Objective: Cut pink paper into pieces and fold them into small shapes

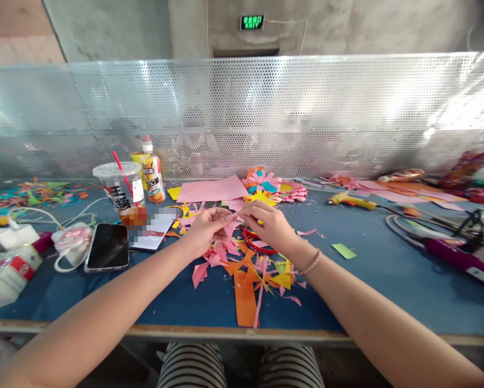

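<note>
**A:** what's each hand doing?

**B:** left hand (207, 225) and right hand (268, 223) both pinch one small pink paper piece (237, 215) between them, held just above the scrap pile (247, 269) on the blue table (387, 269).

**A:** any containers?

**B:** plastic cup (123, 194) left of the hands, red straw, brownish drink low in it. Bottle (153, 175) behind it, orange label; can't tell how full. Phone (108, 246) lies near the cup.

Counted around the phone (107, 246): one phone. Just behind it stands one plastic cup (123, 193) with one red straw (120, 167), and beside that one bottle (152, 171). Left of the phone lies one small carton (8, 274). Right of it, two hands, left (205, 228) and right (269, 225). Far right, one glue gun (351, 201).
</note>
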The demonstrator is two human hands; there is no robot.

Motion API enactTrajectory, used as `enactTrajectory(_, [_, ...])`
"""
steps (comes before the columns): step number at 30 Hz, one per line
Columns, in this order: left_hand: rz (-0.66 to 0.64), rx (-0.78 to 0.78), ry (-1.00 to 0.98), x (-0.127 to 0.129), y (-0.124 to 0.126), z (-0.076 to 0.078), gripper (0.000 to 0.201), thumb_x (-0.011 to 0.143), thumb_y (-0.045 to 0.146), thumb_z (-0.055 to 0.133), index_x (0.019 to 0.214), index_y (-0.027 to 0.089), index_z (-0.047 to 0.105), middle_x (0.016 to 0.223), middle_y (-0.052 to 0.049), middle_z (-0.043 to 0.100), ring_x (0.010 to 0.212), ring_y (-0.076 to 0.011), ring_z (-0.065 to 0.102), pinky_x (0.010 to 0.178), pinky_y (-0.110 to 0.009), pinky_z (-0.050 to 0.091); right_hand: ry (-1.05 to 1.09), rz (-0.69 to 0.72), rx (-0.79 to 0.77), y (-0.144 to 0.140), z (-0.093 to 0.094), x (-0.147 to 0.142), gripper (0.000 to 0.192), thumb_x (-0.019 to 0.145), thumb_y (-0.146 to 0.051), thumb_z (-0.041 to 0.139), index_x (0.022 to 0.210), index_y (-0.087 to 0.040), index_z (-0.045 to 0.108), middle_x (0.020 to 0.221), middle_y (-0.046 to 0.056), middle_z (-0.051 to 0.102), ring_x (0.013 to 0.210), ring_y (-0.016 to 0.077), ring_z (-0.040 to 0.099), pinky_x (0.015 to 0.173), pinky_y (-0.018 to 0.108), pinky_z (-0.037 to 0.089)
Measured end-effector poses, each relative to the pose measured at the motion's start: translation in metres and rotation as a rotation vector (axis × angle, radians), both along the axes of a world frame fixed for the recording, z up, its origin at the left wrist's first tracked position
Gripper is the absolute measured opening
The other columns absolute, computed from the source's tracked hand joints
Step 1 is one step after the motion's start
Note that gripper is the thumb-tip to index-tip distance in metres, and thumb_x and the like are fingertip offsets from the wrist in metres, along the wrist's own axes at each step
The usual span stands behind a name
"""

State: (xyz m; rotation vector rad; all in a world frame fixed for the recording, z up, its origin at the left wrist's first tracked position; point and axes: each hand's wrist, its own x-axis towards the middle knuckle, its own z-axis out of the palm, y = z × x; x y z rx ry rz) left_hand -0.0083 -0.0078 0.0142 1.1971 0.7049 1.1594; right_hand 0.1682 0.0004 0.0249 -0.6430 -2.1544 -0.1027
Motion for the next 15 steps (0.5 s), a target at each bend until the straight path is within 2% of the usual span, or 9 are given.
enactTrajectory(5, [0.087, 0.126, 0.072, -0.0008, -0.0005, -0.0001, 0.028, 0.063, 0.033, 0.067, 0.082, 0.017, 0.053, 0.053, 0.007, 0.05, 0.038, -0.0048, 0.049, 0.037, -0.016, 0.039, 0.114, -0.047, -0.099, -0.0041, 0.0046, -0.0029, 0.01, 0.081, -0.02, 0.046, 0.079, -0.018, 0.055, 0.075, 0.004, 0.055, 0.067, 0.0128, 0.051, 0.063, 0.027, 0.044])
enactTrajectory(10, [0.133, 0.101, 0.073, -0.0013, 0.0002, -0.0003, 0.03, 0.062, 0.032, 0.067, 0.085, 0.018, 0.052, 0.06, 0.005, 0.055, 0.045, -0.0072, 0.054, 0.047, -0.021, 0.046, 0.161, 0.028, -0.302, -0.0014, 0.0005, -0.0053, 0.004, 0.077, -0.019, 0.049, 0.08, -0.018, 0.052, 0.078, 0.003, 0.052, 0.069, 0.0122, 0.051, 0.056, 0.023, 0.043])
enactTrajectory(15, [0.149, 0.092, 0.09, -0.0003, -0.0012, 0.0024, 0.023, 0.063, 0.029, 0.066, 0.078, 0.015, 0.055, 0.066, 0.002, 0.055, 0.052, -0.0057, 0.053, 0.049, -0.018, 0.045, 0.25, 0.105, -0.472, 0.0005, -0.0033, -0.0098, 0.003, 0.075, -0.019, 0.051, 0.078, -0.018, 0.05, 0.075, 0.002, 0.053, 0.067, 0.0113, 0.053, 0.056, 0.024, 0.045])
